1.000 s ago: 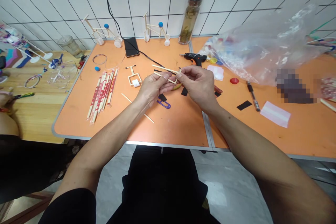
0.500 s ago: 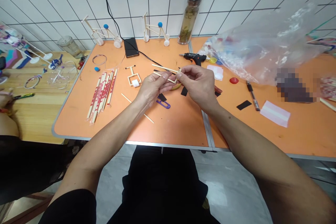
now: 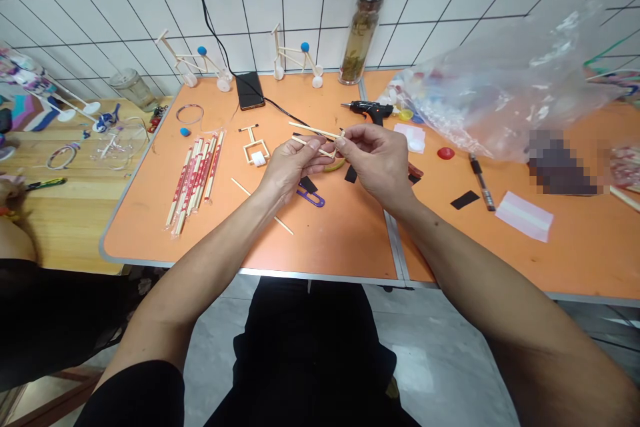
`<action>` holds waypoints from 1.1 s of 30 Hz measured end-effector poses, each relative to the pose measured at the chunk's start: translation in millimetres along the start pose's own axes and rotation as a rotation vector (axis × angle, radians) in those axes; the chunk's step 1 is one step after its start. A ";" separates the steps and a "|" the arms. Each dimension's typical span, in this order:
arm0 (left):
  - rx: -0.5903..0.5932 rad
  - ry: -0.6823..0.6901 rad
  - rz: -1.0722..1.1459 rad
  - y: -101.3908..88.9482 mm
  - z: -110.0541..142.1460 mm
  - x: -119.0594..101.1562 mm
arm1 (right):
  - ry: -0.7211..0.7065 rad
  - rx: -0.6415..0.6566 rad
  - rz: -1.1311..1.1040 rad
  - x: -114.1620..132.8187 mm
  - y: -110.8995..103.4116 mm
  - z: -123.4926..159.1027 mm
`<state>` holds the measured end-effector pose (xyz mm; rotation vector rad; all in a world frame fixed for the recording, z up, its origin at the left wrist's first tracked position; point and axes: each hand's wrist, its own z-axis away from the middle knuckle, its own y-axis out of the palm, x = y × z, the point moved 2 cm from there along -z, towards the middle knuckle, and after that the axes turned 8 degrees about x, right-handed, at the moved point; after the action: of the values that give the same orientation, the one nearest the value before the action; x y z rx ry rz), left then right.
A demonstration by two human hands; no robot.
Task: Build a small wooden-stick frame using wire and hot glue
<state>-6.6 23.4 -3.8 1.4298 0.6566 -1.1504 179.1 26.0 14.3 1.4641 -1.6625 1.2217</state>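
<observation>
Pale wooden sticks point(image 3: 310, 130) are pinched between the left hand point(image 3: 293, 167) and the right hand point(image 3: 377, 163), both curled narrow, above the orange tabletop point(image 3: 330, 240); a steady pinch is called for, with a hot glue gun point(image 3: 365, 108) lying just beyond the right hand.

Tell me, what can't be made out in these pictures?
All from the head view:
Where the wooden sticks join: covered by the left hand and right hand.
The yellowish curved piece: mostly under the hands.
The clear plastic bag's contents: blurred by crinkled plastic.
The dark object: pixelated.
</observation>
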 end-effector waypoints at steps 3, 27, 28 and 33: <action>-0.041 -0.026 0.008 2.4 1.2 -1.1 | 0.010 -0.003 0.009 -1.3 0.0 -0.3; -0.014 -0.015 0.040 0.4 0.1 0.5 | -0.016 -0.006 0.014 -3.1 0.2 0.0; -0.017 -0.020 0.038 0.4 0.2 0.4 | -0.014 -0.006 0.016 -3.2 0.1 0.0; -0.043 -0.039 0.021 2.5 0.9 -0.4 | -0.007 -0.003 0.018 -2.6 -0.2 0.2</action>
<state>-4.8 22.1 -2.3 1.3721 0.6345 -1.1388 179.9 27.0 12.0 1.4562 -1.6846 1.2252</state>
